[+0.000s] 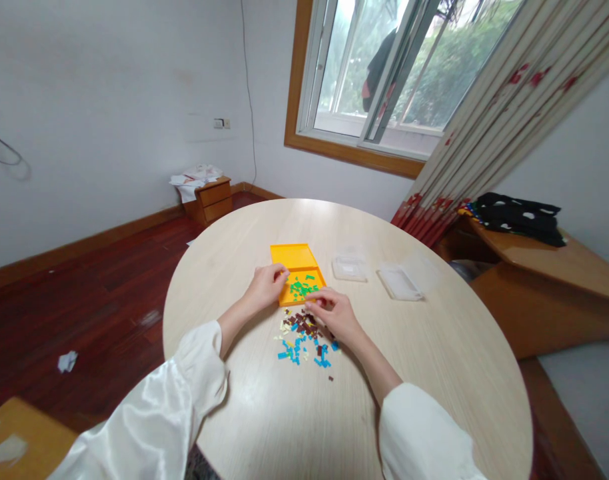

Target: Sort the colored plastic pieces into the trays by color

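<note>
An open yellow box point(293, 255) lies on the round table, with small green pieces point(302, 287) in its near half. My left hand point(267, 285) is at the left side of that half, fingers bent together; what they hold, if anything, is too small to make out. Over the box's near right corner is my right hand point(334, 311), thumb and fingertips close together, contents likewise unclear. Just in front of the box lies a loose pile of brown pieces point(307, 324), mixed with cream and yellow ones. Blue pieces point(295, 351) are scattered nearer to me.
Two clear plastic containers point(349, 268) point(399, 283) stand on the table right of the yellow box. A single brown piece point(330, 379) lies near the blue ones. Beyond the pale round table point(264, 413) are a small drawer cabinet point(214, 199) and a wooden desk point(549, 267).
</note>
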Demonstrator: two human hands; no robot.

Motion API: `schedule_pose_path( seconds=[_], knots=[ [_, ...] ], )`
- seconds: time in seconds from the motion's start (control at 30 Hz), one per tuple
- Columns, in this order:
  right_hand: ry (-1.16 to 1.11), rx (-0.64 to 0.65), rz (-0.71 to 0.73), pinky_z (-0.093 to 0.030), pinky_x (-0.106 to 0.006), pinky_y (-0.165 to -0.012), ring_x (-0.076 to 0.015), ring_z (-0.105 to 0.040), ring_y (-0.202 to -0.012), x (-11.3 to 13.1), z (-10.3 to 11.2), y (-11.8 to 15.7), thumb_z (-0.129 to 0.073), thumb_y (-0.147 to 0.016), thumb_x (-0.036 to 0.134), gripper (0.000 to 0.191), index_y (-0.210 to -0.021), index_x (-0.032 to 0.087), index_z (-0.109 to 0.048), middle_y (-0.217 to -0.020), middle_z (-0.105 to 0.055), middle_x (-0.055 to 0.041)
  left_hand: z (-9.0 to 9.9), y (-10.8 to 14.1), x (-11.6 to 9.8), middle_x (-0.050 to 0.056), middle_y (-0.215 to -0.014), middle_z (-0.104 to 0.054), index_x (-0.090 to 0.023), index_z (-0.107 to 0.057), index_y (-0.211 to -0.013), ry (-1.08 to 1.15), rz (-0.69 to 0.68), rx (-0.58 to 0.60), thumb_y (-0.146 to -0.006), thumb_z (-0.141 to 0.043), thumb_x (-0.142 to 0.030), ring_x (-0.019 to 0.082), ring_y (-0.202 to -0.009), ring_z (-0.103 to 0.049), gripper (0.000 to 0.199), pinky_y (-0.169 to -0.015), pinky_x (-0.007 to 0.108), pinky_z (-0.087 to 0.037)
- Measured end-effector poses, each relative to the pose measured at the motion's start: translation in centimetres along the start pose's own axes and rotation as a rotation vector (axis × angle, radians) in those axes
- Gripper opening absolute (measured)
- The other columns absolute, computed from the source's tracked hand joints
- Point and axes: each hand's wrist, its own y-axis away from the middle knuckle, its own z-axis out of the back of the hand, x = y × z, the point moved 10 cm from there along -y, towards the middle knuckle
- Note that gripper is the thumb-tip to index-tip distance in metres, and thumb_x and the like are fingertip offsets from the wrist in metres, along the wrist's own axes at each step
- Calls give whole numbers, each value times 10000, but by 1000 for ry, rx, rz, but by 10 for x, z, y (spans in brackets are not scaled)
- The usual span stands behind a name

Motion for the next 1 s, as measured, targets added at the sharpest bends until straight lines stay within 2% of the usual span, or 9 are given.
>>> schedule_pose_path(
  seconds=[0.07, 0.13, 0.27, 0.43, 0.67, 0.9, 1.0],
  knots=[
    [89, 249, 89, -400, -283, -679, -139, -506, -660, 24, -28, 12, -656, -753, 235, 69, -731, 188, -701, -639, -578, 0, 0, 0, 2, -42, -501, -447, -139, -563, -571, -44, 15, 10, -766, -475, -195, 97, -504, -405, 221, -524, 224, -276],
    [166, 424, 161, -389, -283, -722, -138, -518, -695, 41, -48, 26, -682, -723, 153, 40, -711, 187, -699, -661, -604, 2, 1, 0, 2, -53, -456, -383, -164, -448, -478, -66, 24, 11, -723, -470, -169, 92, -481, -374, 246, -511, 224, -249],
    [248, 577, 207, -371, -276, -750, -138, -527, -726, 52, -65, 40, -698, -666, 73, 122, -701, 190, -705, -688, -622, 5, 4, 0, 1, -61, -427, -323, -186, -341, -444, -67, 23, -6, -682, -453, -160, 89, -460, -340, 265, -513, 228, -235],
    [277, 630, 186, -369, -266, -745, -123, -518, -682, 50, -68, 42, -677, -683, 83, 116, -713, 188, -716, -664, -605, 14, 2, -1, 3, -57, -428, -330, -186, -345, -443, -102, 33, 1, -676, -453, -158, 92, -461, -341, 258, -522, 234, -237],
    [328, 662, 195, -373, -280, -767, -140, -523, -719, 53, -71, 46, -662, -687, 116, 118, -753, 195, -719, -683, -604, 3, -7, 1, 5, -45, -453, -360, -173, -404, -465, -177, 38, 90, -707, -460, -147, 98, -477, -339, 249, -521, 245, -216],
    [333, 633, 173, -377, -261, -734, -136, -498, -699, 58, -74, 48, -602, -648, 64, 119, -640, 170, -656, -636, -558, 11, -10, 1, 8, -44, -512, -424, -165, -455, -550, -163, 15, 123, -722, -510, -165, 103, -515, -391, 180, -524, 233, -236],
    [251, 528, 178, -371, -247, -696, -117, -469, -644, 61, -65, 39, -589, -643, 41, 136, -612, 171, -614, -598, -505, 36, -10, 1, 7, -46, -547, -457, -161, -507, -635, -141, 4, 115, -719, -525, -164, 107, -528, -413, 87, -524, 226, -256]
  ],
)
